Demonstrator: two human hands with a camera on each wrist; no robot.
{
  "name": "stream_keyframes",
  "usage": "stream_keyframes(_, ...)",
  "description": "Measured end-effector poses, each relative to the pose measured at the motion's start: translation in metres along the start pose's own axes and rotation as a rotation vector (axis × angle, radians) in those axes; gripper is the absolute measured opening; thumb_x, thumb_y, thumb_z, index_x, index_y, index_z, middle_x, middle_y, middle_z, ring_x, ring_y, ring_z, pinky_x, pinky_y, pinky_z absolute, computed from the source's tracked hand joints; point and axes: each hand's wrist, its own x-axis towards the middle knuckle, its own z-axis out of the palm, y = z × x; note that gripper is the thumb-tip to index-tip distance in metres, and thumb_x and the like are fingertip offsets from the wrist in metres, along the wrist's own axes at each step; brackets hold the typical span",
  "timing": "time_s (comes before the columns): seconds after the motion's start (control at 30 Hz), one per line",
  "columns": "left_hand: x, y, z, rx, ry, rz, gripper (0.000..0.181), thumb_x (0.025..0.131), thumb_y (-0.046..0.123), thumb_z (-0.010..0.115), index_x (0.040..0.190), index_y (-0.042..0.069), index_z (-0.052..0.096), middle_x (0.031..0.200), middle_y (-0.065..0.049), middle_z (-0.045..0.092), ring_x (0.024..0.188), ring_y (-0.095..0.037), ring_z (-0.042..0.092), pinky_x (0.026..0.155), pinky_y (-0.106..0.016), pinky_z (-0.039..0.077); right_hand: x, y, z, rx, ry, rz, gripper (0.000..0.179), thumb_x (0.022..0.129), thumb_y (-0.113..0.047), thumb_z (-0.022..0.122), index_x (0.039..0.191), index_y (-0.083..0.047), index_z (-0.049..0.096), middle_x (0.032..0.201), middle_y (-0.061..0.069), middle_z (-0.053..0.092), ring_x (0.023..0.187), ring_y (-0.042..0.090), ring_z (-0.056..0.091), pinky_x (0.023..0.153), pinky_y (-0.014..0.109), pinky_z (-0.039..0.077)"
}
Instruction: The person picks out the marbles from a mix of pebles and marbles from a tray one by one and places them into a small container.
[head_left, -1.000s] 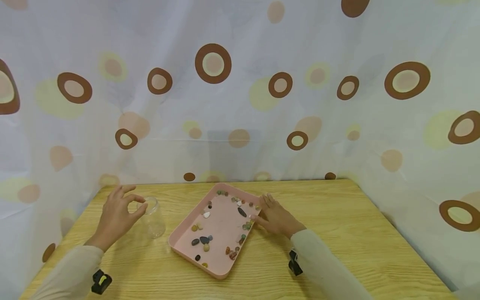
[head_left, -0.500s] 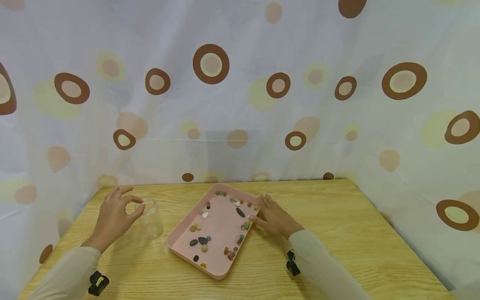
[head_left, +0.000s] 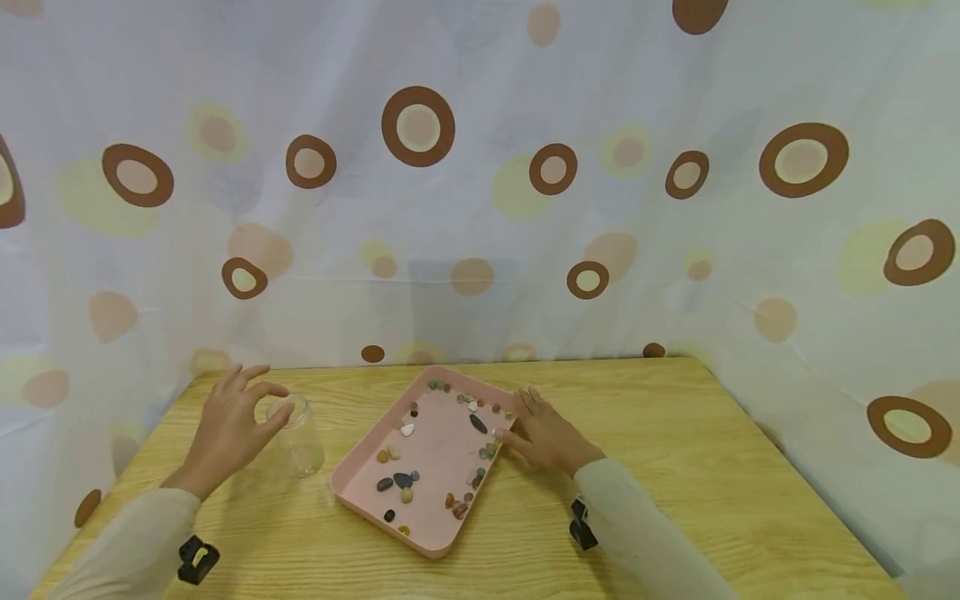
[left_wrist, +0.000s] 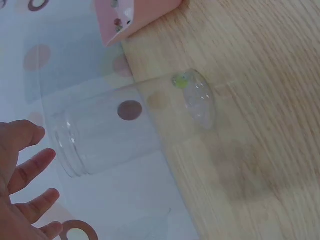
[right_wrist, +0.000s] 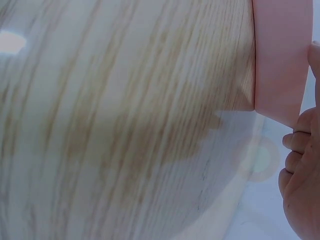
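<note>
A clear glass jar (head_left: 302, 446) stands upright on the left of the table. Inside it, on the bottom, lies a yellow-green pebble (left_wrist: 180, 80). My left hand (head_left: 231, 427) is held at the jar's mouth, thumb and forefinger apart with nothing between them and the other fingers spread. A pink tray (head_left: 431, 454) lies slantwise at the middle, with small coloured stones along its sides. My right hand (head_left: 551, 432) holds the tray's far right corner, thumb at the rim and fingers around the outside. In the right wrist view, the tray's outer wall (right_wrist: 281, 60) meets the fingers.
The wooden table (head_left: 675, 483) reaches back to a patterned curtain (head_left: 480, 208), which also hangs at both sides. Among the stones, a long dark one (head_left: 478, 423) lies near the tray's right side, and several dark ones sit near its front.
The gap between my left thumb and forefinger has widened beside the jar's mouth. My right hand stays on the tray's corner. The whole head view has shifted slightly.
</note>
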Motion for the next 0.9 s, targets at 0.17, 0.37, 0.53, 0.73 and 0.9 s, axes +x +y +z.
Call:
stream_keyframes(0.17, 0.008, 0.029, 0.007, -0.042, -0.014, 0.086, 0.017, 0.081, 0.013, 0.075, 0.094, 0.003, 0.07, 0.128, -0.028, 0.052, 0.127, -0.057, 0.032, 0.098, -0.072, 0.027, 0.002, -0.001, -0.002, -0.014, 0.003, -0.017, 0.081, 0.099, -0.054, 0.039, 0.151, 0.003, 0.014, 0.158, 0.022, 0.01, 0.147, 0.034, 0.002, 0.118, 0.049, 0.012)
stream_keyframes(0.37, 0.009, 0.074, 0.038, -0.081, -0.101, 0.156, 0.016, 0.08, 0.015, 0.077, 0.094, 0.009, 0.071, 0.131, -0.023, 0.053, 0.131, -0.051, 0.034, 0.102, -0.069, 0.03, 0.0, -0.001, -0.004, -0.032, -0.003, -0.024, 0.081, 0.099, -0.052, 0.04, 0.15, 0.005, 0.015, 0.157, 0.024, 0.011, 0.146, 0.036, 0.003, 0.117, 0.05, 0.013)
stream_keyframes(0.53, 0.002, 0.106, 0.067, -0.138, -0.234, 0.126, 0.015, 0.08, 0.021, 0.078, 0.092, 0.014, 0.071, 0.134, -0.018, 0.053, 0.132, -0.048, 0.035, 0.106, -0.064, 0.029, 0.001, -0.001, -0.004, -0.032, 0.0, -0.027, 0.08, 0.099, -0.051, 0.041, 0.15, 0.006, 0.016, 0.156, 0.025, 0.012, 0.146, 0.037, 0.005, 0.117, 0.051, 0.014)
stream_keyframes(0.73, -0.008, 0.13, 0.101, -0.218, -0.379, 0.132, 0.015, 0.079, 0.021, 0.079, 0.09, 0.013, 0.072, 0.138, -0.017, 0.049, 0.136, -0.047, 0.029, 0.108, -0.063, 0.026, 0.002, -0.002, -0.004, -0.042, -0.012, -0.012, 0.081, 0.099, -0.054, 0.039, 0.151, 0.004, 0.016, 0.157, 0.023, 0.012, 0.147, 0.035, 0.004, 0.117, 0.05, 0.014)
stream_keyframes(0.9, -0.015, 0.142, 0.122, -0.194, -0.421, 0.195, 0.011, 0.078, 0.019, 0.079, 0.086, 0.015, 0.073, 0.135, -0.019, 0.051, 0.131, -0.052, 0.033, 0.104, -0.067, 0.028, 0.002, -0.002, -0.004, -0.053, -0.014, 0.0, 0.082, 0.098, -0.054, 0.039, 0.15, 0.004, 0.016, 0.157, 0.023, 0.013, 0.146, 0.035, 0.005, 0.117, 0.05, 0.014)
